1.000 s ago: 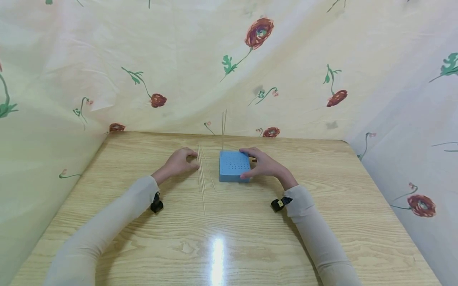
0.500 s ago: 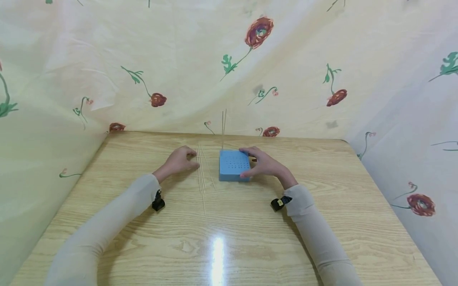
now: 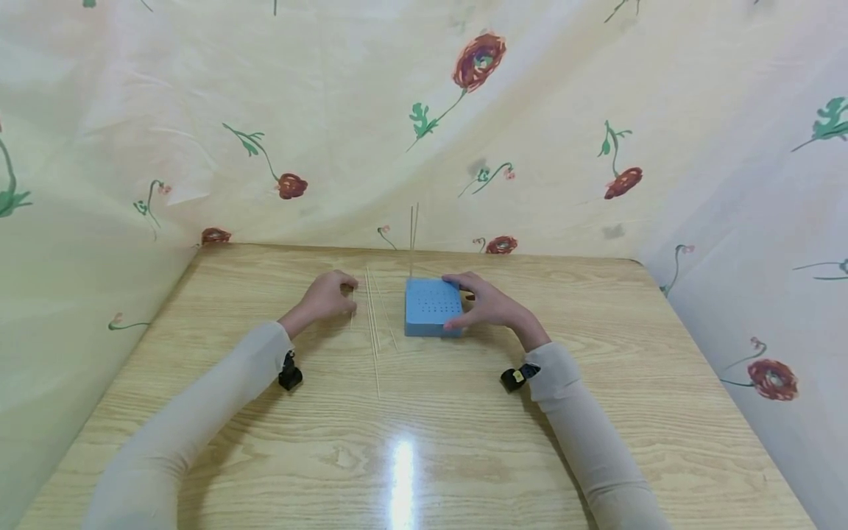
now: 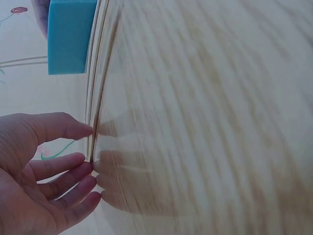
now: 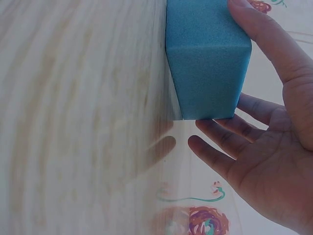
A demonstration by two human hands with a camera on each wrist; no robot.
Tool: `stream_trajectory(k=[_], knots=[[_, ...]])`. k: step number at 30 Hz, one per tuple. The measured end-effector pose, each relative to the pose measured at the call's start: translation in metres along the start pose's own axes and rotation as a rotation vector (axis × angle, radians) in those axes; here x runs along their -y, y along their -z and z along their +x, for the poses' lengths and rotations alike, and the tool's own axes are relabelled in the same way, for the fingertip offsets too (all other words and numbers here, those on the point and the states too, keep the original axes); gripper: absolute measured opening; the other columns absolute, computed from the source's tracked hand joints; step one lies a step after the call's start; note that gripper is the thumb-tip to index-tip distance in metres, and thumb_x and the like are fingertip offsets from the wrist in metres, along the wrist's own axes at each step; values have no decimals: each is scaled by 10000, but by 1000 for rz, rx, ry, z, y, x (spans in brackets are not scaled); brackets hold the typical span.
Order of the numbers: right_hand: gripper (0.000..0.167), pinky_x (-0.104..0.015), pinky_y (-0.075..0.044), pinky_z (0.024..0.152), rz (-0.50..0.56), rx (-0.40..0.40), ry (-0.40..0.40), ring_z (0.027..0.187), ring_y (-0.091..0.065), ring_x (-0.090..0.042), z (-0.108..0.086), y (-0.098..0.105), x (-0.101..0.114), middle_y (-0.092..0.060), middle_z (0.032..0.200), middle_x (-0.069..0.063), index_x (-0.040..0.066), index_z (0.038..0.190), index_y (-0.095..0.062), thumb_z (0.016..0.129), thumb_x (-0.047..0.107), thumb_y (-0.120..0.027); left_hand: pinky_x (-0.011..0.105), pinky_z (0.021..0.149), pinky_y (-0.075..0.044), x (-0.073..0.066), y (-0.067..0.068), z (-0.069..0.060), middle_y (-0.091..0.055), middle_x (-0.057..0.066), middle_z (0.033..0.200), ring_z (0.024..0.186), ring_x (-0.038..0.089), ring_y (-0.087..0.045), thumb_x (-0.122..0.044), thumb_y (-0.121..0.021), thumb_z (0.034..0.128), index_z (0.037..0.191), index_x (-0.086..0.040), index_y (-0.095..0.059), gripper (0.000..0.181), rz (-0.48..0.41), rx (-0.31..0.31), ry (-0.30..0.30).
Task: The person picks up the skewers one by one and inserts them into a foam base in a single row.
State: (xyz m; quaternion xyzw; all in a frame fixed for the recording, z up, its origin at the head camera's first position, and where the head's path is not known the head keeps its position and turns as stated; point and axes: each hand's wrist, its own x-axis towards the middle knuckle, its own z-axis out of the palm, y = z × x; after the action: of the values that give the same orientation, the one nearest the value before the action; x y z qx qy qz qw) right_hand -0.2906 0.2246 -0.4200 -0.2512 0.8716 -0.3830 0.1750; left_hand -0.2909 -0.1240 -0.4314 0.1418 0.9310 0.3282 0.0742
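In the head view, my right hand [image 3: 489, 303] grips a blue foam block [image 3: 430, 329] from its right, thumb on the near side, fingers toward the back. Rows of small holes mark the block's top. Two thin wooden sticks [image 3: 412, 246] rise from its back left corner. My left hand [image 3: 327, 296] rests left of the block with thumb and fingers apart. One loose stick [image 4: 103, 81] runs under its fingertips along the tabletop, touched but not visibly pinched. Several more sticks [image 3: 376, 364] lie between that hand and the block.
The wooden table [image 3: 298, 456] reaches back to a flowered cloth [image 3: 358, 132], which also hangs at both sides. A bright light reflection [image 3: 402, 482] shows near the front. Black wrist cameras sit at both cuffs.
My left hand has shifted slightly left, and one stick has come with it, apart from the other loose sticks. The right hand and the blue foam block have stayed put.
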Motion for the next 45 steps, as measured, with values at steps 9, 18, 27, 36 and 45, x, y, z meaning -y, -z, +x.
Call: stream_trajectory(k=[9, 18, 27, 36, 45], knots=[[970, -636, -295, 1204, 15, -6, 4, 1490, -313, -442, 2, -1, -3, -340, 1567, -214, 70, 1593, -314, 809, 166, -877, 471, 975, -547, 12, 11, -5, -697, 247, 1148, 1079, 367, -649, 55, -677, 830, 1215, 107, -662, 389, -10, -32, 25], [963, -647, -289, 1201, 8, -5, -3, 1488, -296, -475, 3, -3, -4, -322, 1567, -260, 4, 1588, -284, 818, 100, -854, 453, 868, -581, 23, 21, -9, -736, 217, 1051, 965, 339, -685, -13, -675, 861, 1075, 69, -737, 238, 33, -87, 86], [956, -612, -313, 1206, 6, -7, 2, 1483, -336, -421, 1, -1, -2, -368, 1547, -186, 103, 1583, -346, 804, 220, -886, 497, 862, -591, 21, 26, -12, -772, 201, 1005, 942, 362, -714, -74, -721, 867, 924, 30, -796, 140, 78, -102, 117], [937, -636, -300, 1202, 25, 1, 1, 1477, -323, -460, -8, 1, 20, -350, 1548, -244, 26, 1578, -327, 820, 151, -863, 370, 674, -570, 19, 25, -12, -781, 178, 913, 709, 217, -656, -62, -735, 832, 819, 12, -793, 95, 69, -103, 130], [905, -656, -298, 1190, 33, 3, 4, 1461, -327, -489, -14, 3, 35, -351, 1532, -282, -45, 1557, -321, 827, 83, -840, 227, 504, -413, 18, 21, -8, -752, 109, 727, 517, 101, -461, -105, -727, 829, 688, -11, -750, 171, 79, -66, 159]])
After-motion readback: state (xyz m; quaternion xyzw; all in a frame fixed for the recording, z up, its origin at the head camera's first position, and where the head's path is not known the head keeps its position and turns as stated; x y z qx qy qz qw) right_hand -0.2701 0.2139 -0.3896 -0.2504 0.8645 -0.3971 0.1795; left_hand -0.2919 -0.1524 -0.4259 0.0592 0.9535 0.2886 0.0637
